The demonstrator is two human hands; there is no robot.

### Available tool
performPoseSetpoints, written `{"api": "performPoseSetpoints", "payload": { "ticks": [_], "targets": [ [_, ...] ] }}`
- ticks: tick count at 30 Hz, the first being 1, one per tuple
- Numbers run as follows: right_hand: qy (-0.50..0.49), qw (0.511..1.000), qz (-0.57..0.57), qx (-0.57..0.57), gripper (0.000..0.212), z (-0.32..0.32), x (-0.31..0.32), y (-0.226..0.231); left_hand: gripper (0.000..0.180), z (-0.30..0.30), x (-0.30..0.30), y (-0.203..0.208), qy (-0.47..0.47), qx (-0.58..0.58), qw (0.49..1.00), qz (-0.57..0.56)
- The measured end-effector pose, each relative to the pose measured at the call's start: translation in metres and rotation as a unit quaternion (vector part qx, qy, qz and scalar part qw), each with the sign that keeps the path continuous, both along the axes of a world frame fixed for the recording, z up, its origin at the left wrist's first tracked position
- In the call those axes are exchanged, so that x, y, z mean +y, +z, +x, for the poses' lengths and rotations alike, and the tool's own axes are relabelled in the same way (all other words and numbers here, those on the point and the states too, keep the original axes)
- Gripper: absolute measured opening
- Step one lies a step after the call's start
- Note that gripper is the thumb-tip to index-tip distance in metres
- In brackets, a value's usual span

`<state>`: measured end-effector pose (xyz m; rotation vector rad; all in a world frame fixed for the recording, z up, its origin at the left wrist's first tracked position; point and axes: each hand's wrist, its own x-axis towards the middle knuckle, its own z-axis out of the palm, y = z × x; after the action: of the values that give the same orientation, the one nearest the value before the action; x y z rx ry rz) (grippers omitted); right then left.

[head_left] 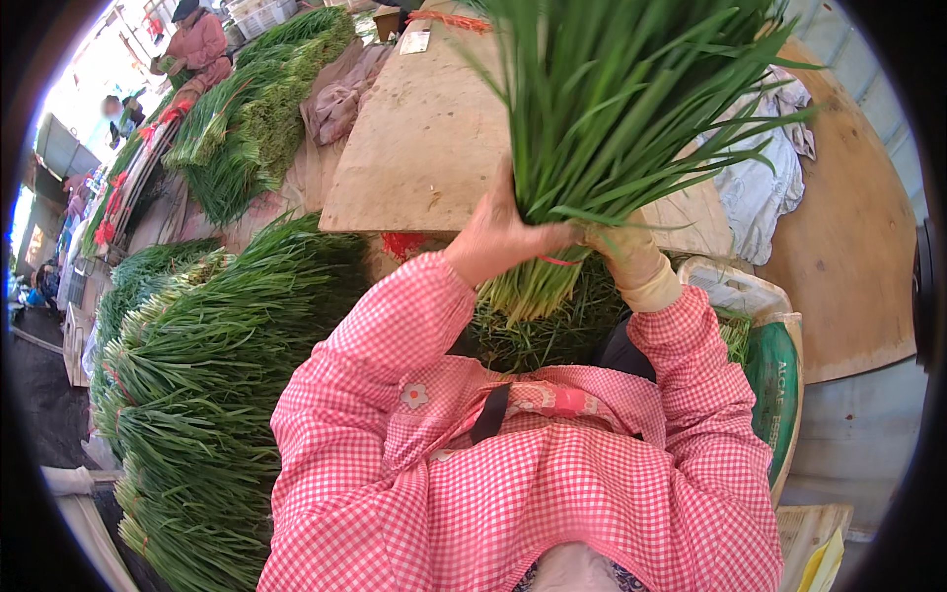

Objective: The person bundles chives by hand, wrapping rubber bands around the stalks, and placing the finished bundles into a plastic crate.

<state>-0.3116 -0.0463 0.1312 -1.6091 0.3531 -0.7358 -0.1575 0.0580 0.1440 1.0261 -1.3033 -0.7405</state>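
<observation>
A thick bunch of green Chinese chives is raised in front of me, leaves fanning up and away, pale cut ends pointing down toward my lap. Around its left side wraps my left hand, bare, the thumb laid across the stalks. My right hand, in a pale glove, grips the same bunch from the right, its fingers partly behind leaves. A bit of red tie shows on the stalks just below my left thumb.
A wooden board lies ahead, with red ties at its far edge. Piled chive bunches fill the left side. A white cloth, a crate and a green sack are at right. Another person sits far left.
</observation>
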Motion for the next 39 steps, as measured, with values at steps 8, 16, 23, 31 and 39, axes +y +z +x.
{"api": "performPoseSetpoints", "payload": {
  "ticks": [8, 16, 23, 31, 39],
  "targets": [
    [0.019, 0.972, -0.231, -0.029, 0.051, 0.068, -0.033, 0.047, 0.051, 0.045, -0.037, 0.039, 0.026, 0.127, 0.977, -0.167],
    [0.014, 0.978, -0.203, -0.052, 0.052, 0.125, -0.051, 0.079, 0.044, 0.111, -0.057, 0.080, 0.107, 0.041, 0.956, -0.270],
    [0.121, 0.942, -0.142, 0.278, 0.055, 0.146, -0.084, -0.030, 0.028, 0.151, -0.078, -0.083, 0.322, -0.251, 0.911, 0.053],
    [0.050, 0.985, -0.162, 0.038, 0.043, 0.149, -0.097, -0.014, 0.026, 0.145, -0.101, -0.087, 0.081, 0.212, 0.966, -0.120],
    [0.044, 0.990, -0.131, -0.035, 0.034, 0.151, -0.103, -0.002, 0.026, 0.158, -0.105, -0.050, 0.224, -0.249, 0.941, -0.055]
  ]
}}
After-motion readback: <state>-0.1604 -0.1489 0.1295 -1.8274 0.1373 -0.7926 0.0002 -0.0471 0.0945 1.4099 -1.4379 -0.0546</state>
